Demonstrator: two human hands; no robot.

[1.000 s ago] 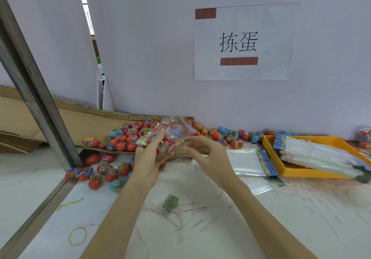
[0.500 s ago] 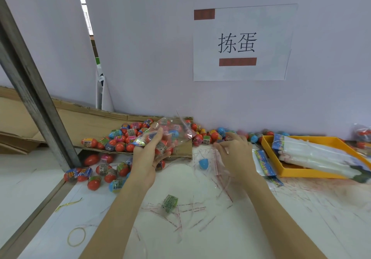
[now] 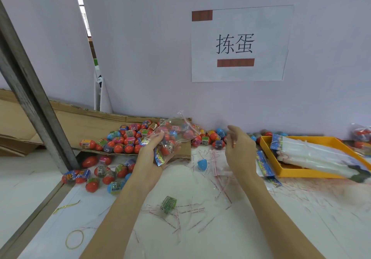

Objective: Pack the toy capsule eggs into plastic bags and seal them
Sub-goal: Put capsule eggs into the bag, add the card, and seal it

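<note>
Left hand [image 3: 149,158] grips a crinkly clear plastic bag [image 3: 172,136] bulging with glossy oval capsule eggs, its long axis slanting up toward the wall, open mouth topmost. Right hand [image 3: 237,150] hovers beside it, fingers loosely spread, holding nothing. More red-and-blue eggs [image 3: 124,140] heap on a cardboard sheet [image 3: 84,126] behind; one blue half-shell [image 3: 202,164] lies on the white bench [image 3: 200,228].

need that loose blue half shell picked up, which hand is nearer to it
Right. The right hand hovers just beside the blue half shell; the left hand is farther off, holding the bag.
</note>
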